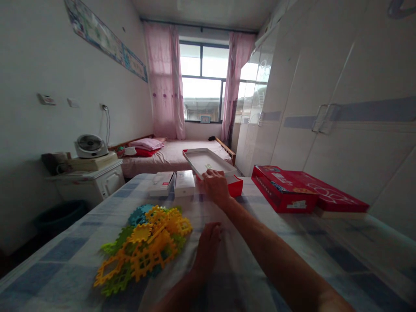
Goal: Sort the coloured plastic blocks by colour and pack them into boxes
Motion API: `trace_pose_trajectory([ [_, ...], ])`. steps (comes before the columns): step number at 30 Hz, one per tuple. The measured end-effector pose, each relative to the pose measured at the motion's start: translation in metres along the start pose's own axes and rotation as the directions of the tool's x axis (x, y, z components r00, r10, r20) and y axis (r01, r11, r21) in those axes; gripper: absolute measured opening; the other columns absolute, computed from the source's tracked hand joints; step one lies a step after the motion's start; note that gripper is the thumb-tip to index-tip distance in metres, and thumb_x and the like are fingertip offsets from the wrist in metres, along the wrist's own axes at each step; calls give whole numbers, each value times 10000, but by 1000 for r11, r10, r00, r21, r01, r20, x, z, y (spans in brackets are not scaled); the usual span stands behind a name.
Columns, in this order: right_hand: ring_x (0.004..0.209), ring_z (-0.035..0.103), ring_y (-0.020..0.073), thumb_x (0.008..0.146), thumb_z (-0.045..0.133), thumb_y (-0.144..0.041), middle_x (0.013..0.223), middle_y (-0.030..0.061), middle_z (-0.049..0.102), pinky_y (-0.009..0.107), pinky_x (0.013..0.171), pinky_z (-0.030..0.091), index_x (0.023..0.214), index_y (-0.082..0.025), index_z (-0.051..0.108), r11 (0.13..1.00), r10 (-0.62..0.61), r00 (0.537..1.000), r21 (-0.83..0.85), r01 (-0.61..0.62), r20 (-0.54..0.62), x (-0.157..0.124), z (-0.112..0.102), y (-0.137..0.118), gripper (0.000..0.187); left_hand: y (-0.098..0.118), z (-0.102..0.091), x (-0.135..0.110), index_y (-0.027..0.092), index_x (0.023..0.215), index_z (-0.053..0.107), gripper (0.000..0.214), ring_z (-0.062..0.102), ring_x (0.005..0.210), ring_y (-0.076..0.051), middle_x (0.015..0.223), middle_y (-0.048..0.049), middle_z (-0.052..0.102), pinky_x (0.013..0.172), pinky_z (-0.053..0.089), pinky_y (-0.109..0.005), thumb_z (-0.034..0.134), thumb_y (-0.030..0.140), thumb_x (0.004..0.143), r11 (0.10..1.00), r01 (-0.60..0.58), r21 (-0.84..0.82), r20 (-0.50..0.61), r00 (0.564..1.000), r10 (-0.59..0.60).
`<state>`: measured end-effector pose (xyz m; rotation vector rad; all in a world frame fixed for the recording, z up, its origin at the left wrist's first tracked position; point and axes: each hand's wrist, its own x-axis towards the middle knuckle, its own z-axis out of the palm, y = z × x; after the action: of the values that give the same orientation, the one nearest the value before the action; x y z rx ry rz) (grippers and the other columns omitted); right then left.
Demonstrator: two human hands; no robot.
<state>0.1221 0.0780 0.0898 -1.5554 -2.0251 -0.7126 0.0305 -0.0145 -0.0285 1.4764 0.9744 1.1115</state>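
My right hand reaches forward with its fingers closed over the near edge of a shallow box lid. The lid is tilted, its white inside facing up and its rim partly red. Beneath it shows part of a red box; the rest is hidden by the lid and my hand. My left hand is low over the tablecloth, dim and slightly blurred, its fingers drawn together with nothing visible in them. To its left lies a pile of yellow, green and blue toothed plastic building pieces.
Two small white boxes stand left of the lid. On the right lie a large red box and a flat red box. The table has a checked cloth. Beyond are a bed and a nightstand with a fan.
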Motion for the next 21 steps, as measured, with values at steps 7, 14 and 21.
trace_pose_trajectory([
  [7,1211,427,270,834,577,-454,1343,125,491,447,1009,271,1338,-201,439,984,176,983,13,-176,52,-36,24,48,582,6,-2,3,174,1084,578,414,580,1030,-218,1150,-101,609,842,478,-297,356,436,853,996,71,47,56,996,-74],
  [14,1277,359,293,863,512,-463,1404,205,400,451,991,300,1381,-115,327,941,335,942,-67,-333,32,-81,39,90,650,8,-3,2,158,1119,570,439,576,1071,-220,1162,-105,615,884,462,-293,353,439,860,994,74,83,69,994,-80],
  [21,1153,469,289,845,514,-443,1253,199,517,411,920,372,1254,-91,440,849,529,848,-25,-528,43,-69,42,103,545,20,-5,-2,126,1129,568,469,579,1050,-231,1152,-130,606,879,465,-312,356,438,851,993,96,71,68,993,-101],
])
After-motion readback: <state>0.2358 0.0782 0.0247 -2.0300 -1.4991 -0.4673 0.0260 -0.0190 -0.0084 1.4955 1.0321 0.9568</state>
